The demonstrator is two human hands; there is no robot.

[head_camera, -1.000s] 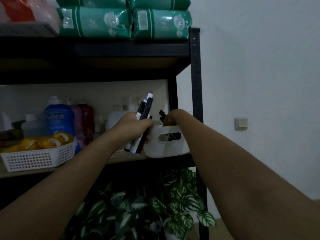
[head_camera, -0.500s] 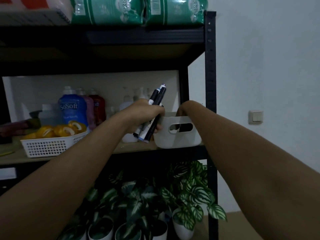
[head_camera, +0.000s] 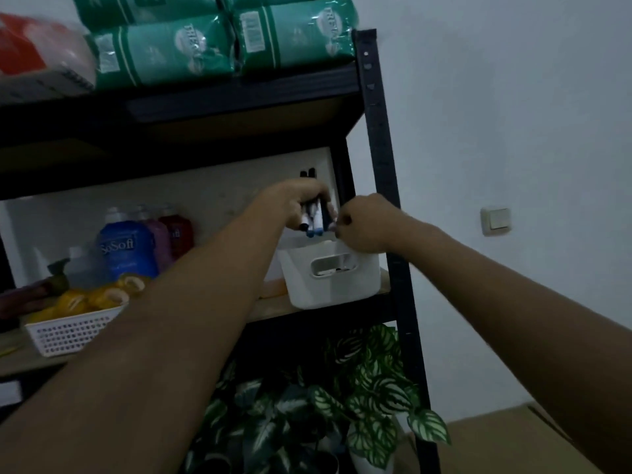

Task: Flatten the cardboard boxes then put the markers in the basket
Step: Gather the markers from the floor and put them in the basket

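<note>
A bundle of markers (head_camera: 313,218) stands roughly upright in the left hand (head_camera: 297,206), whose grip is wrapped around their middle; the dark caps poke out above the fist and the blue and dark ends hang below it, just above the open top of the white basket (head_camera: 330,273). The basket sits on the wooden shelf (head_camera: 273,307) at its right end, beside the black upright post (head_camera: 383,186) of the rack, and something dark shows through the handle slot in its front wall, probably markers already inside, though the light is too dim to be sure. The right hand (head_camera: 364,224) hovers over the basket's right rim with its fingers curled; its fingertips seem to meet the lower ends of the markers, but whether they pinch one cannot be told. Further left on the same shelf stand a blue SoSoft bottle (head_camera: 124,249), a pink one and a dark red one, with a white mesh tray (head_camera: 68,331) of yellow packets in front. Green wrapped packs (head_camera: 219,46) lie on the shelf above. Leafy striped plants (head_camera: 342,398) grow beneath, and a wall switch (head_camera: 496,220) is mounted to the right.
</note>
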